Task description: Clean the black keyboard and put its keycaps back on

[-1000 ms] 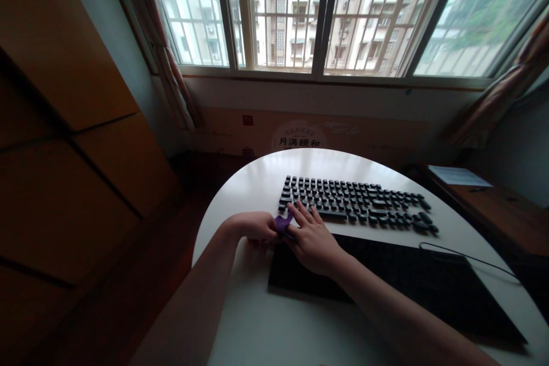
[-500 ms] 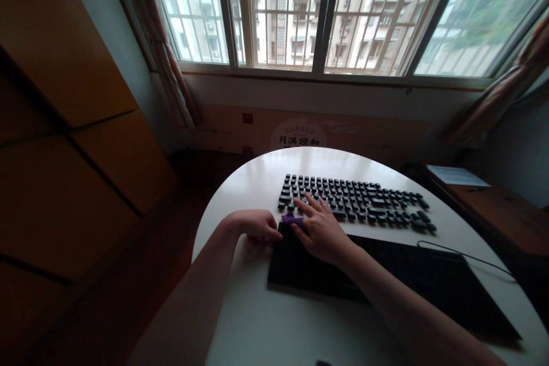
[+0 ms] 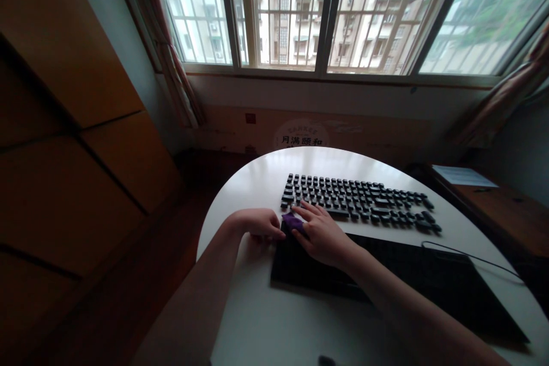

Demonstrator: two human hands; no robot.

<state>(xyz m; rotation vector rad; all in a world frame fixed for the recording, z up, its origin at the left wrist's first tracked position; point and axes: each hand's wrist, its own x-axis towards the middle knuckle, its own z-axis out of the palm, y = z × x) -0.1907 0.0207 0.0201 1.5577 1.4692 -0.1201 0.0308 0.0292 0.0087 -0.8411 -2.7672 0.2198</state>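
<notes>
A set of dark keycaps (image 3: 358,202) lies in rows on the round white table (image 3: 266,309). In front of it sits a black keyboard base (image 3: 398,283) with a cable. My right hand (image 3: 323,234) rests on the base's far left corner and pinches a small purple tool (image 3: 292,221) between thumb and fingers. My left hand (image 3: 257,223) lies curled on the table just left of that corner, its fingertips touching the base's edge close to the purple tool.
A barred window (image 3: 326,11) fills the back wall, with tied curtains on both sides. A wooden cabinet (image 3: 72,143) stands to the left. At the right is a brown side table (image 3: 493,200) with a paper. A small dark object (image 3: 326,361) shows at the bottom edge.
My right hand drew back slightly from the keycap rows and set the purple tool down onto the base's corner. My left hand let go of the tool and stayed beside it.
</notes>
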